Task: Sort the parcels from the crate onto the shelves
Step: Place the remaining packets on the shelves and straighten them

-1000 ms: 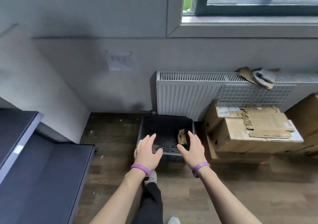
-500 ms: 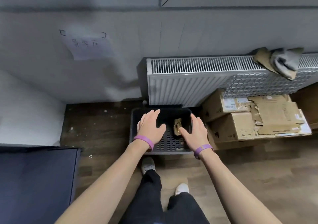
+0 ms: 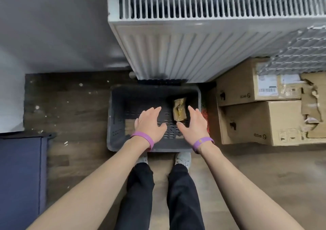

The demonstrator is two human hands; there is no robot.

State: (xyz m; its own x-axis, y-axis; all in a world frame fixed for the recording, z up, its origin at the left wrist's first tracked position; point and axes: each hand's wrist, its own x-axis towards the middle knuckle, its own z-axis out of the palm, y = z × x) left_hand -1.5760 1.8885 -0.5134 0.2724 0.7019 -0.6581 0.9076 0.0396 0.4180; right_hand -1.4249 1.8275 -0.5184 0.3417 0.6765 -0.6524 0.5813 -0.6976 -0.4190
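Note:
A dark grey plastic crate [image 3: 116, 116] stands on the floor under the radiator. One small brown paper parcel [image 3: 179, 108] lies inside it at the right. My left hand [image 3: 150, 123] hovers over the crate's middle, fingers spread and empty. My right hand [image 3: 194, 123] hangs just right of the parcel, fingers straight, thumb below the parcel's near end; I cannot tell whether it touches. Both wrists wear purple bands. A dark blue shelf [image 3: 19, 173] shows at the left edge.
A white radiator [image 3: 176, 40] hangs right behind the crate. Stacked cardboard boxes [image 3: 255, 120] stand close to its right. A wire grid panel [image 3: 296, 53] leans above them. My feet touch the crate's near edge. Wooden floor lies left of the crate.
The view has tilted down and closed in on the crate. Both hands have lowered into it, the right one drawing beside the parcel.

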